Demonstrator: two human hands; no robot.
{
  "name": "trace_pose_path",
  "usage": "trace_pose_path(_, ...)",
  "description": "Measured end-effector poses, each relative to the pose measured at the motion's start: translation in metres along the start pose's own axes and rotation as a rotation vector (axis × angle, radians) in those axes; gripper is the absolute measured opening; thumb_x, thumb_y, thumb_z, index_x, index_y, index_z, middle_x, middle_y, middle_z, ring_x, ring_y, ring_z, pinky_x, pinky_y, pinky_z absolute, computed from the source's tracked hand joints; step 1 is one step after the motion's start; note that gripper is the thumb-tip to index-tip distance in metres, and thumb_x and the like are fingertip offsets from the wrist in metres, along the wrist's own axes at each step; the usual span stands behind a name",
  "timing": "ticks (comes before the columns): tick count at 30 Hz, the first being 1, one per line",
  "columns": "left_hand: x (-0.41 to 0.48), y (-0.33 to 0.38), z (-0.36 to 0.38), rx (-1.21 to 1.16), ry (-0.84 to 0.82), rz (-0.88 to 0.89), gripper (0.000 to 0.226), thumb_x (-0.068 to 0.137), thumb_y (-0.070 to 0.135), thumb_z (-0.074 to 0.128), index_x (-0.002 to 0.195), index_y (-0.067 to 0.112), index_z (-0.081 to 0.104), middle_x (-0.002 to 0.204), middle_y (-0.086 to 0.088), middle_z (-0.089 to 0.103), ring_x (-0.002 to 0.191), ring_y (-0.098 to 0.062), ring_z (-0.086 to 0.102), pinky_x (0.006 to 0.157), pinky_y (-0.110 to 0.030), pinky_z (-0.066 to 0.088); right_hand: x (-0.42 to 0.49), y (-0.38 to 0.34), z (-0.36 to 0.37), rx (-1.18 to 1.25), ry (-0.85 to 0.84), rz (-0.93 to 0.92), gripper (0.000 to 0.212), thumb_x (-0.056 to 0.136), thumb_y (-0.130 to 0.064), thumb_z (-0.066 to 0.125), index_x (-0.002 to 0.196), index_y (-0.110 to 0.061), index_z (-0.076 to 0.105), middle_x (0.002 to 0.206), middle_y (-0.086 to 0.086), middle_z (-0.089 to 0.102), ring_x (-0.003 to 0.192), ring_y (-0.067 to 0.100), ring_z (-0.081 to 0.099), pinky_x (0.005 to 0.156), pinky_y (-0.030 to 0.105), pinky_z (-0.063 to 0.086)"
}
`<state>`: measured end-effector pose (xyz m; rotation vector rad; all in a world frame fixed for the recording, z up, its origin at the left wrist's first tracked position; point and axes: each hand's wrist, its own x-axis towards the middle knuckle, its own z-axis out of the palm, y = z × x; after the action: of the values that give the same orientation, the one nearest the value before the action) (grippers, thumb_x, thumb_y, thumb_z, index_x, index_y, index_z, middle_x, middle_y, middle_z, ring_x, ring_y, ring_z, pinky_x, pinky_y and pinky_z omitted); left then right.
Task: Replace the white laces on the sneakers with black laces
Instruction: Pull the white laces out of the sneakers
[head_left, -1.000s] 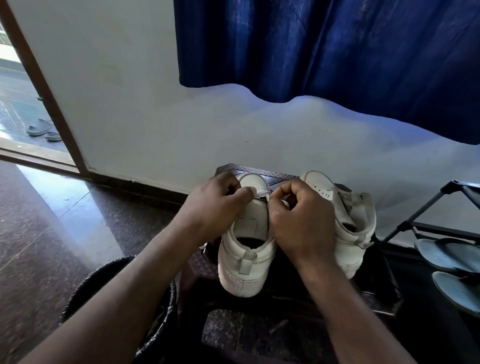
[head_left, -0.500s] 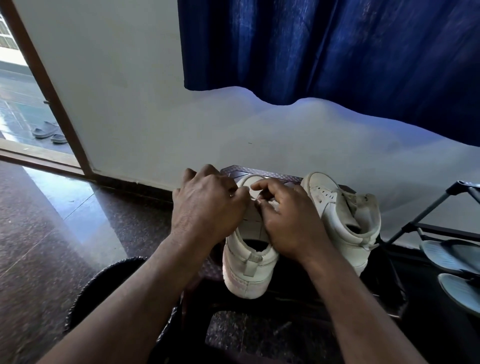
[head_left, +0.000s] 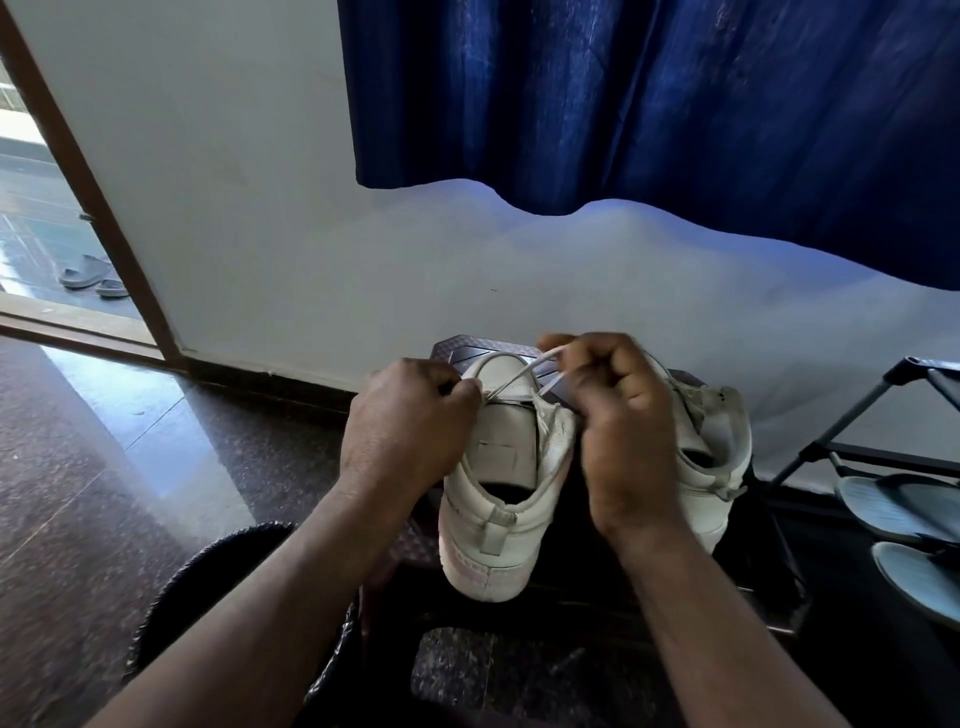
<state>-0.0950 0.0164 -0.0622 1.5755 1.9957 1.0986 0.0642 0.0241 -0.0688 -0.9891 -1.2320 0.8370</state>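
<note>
Stool (head_left: 457, 349): grubby white sneakers (head_left: 501, 447) (lace (head_left: 512, 381) taut)

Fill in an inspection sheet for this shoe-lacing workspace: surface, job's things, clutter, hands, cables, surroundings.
Surface: patterned stand on a polished speckled floor.
Job's things: middle sneaker and second sneaker side by side on the stand; white lace runs loose across the middle sneaker; no black laces seen.
Clutter: dark bin at lower left.
Hands: left hand pinches the lace at the sneaker's edge; right hand grips it, lifted.
Cables: nothing seen.
Surroundings: white wall, blue curtain, open doorway with slippers outside, shoe rack holding sandals.
</note>
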Motion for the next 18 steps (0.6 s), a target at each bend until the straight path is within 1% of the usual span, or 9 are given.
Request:
trace_pose_path(1,0.0,0.0,0.001,0.003,0.005,0.008,0.033,0.088,0.038,0.065,0.056,0.038,0.059,0.043,0.005,0.044,0.055,-0.024,0.044,0.051,-0.03,0.028,0.002,-0.007,0.0,0.211,0.02,0.097,0.017,0.103,-0.011,0.057,0.088,-0.016,0.062,0.099,0.004,0.077,0.094,0.024,0.072,0.079,0.03,0.056)
trace_pose_path(3,-0.001,0.0,0.002,0.008,0.014,0.016,0.031,0.088,0.038,0.065,0.057,0.039,0.059,0.043,0.003,0.044,0.055,-0.023,0.046,0.051,-0.029,0.028,0.004,-0.011,-0.001,0.289,0.074,0.164,0.021,0.104,-0.006,0.051,0.087,-0.016,0.058,0.083,0.003,0.072,0.078,0.015,0.067,0.07,0.024,0.05)
trace_pose_path(4,-0.001,0.0,0.002,0.008,0.02,0.013,0.03,0.088,0.038,0.065,0.058,0.039,0.059,0.043,0.002,0.043,0.055,-0.023,0.047,0.051,-0.028,0.028,0.005,-0.009,-0.001,0.196,0.087,0.15,0.02,0.104,-0.006,0.052,0.087,-0.017,0.058,0.075,-0.002,0.067,0.072,0.012,0.061,0.068,0.023,0.047)
trace_pose_path(6,-0.001,-0.001,0.002,0.004,0.029,0.004,0.03,0.087,0.038,0.064,0.058,0.037,0.059,0.043,0.002,0.042,0.056,-0.022,0.049,0.051,-0.028,0.029,0.005,-0.002,-0.002,-0.178,0.036,0.078,0.012,0.102,-0.013,0.058,0.093,-0.019,0.061,0.07,-0.006,0.063,0.068,0.01,0.057,0.068,0.025,0.044)
trace_pose_path(8,-0.001,-0.002,0.003,0.006,0.039,-0.001,0.03,0.087,0.038,0.064,0.058,0.03,0.058,0.044,0.002,0.043,0.057,-0.023,0.051,0.052,-0.029,0.03,0.004,0.0,-0.002,-0.576,-0.089,-0.013,0.009,0.102,-0.02,0.059,0.099,-0.022,0.067,0.08,-0.009,0.071,0.08,0.009,0.063,0.076,0.031,0.047)
trace_pose_path(10,-0.002,-0.002,0.003,0.009,0.053,0.005,0.038,0.088,0.038,0.064,0.057,0.019,0.055,0.047,0.001,0.045,0.06,-0.025,0.053,0.054,-0.03,0.031,0.005,-0.002,-0.001,-0.778,-0.198,-0.072,0.019,0.104,-0.025,0.056,0.099,-0.021,0.073,0.094,-0.007,0.075,0.095,0.017,0.065,0.082,0.035,0.048)
trace_pose_path(12,-0.003,-0.002,0.003,0.018,0.061,0.016,0.043,0.089,0.038,0.064,0.055,0.015,0.051,0.049,0.0,0.046,0.062,-0.025,0.054,0.055,-0.031,0.032,0.005,-0.003,0.0,-0.887,-0.27,-0.09,0.024,0.103,-0.035,0.057,0.095,-0.019,0.074,0.095,-0.002,0.075,0.098,0.022,0.065,0.083,0.036,0.048)
trace_pose_path(14,-0.003,-0.001,0.003,0.031,0.071,0.031,0.045,0.09,0.038,0.064,0.054,0.015,0.049,0.048,0.001,0.045,0.06,-0.023,0.052,0.054,-0.03,0.031,0.003,-0.001,0.0,-0.909,-0.287,-0.115,0.021,0.098,-0.039,0.065,0.092,-0.02,0.073,0.093,-0.003,0.074,0.094,0.02,0.065,0.081,0.035,0.05)
trace_pose_path(18,-0.002,0.0,0.004,0.041,0.082,0.047,0.045,0.089,0.037,0.064,0.054,0.015,0.049,0.049,-0.001,0.044,0.058,-0.022,0.05,0.052,-0.028,0.029,0.001,0.002,-0.001,-0.733,-0.097,-0.389,0.019,0.098,-0.027,0.061,0.082,-0.017,0.064,0.082,-0.004,0.063,0.083,0.018,0.058,0.075,0.035,0.044)
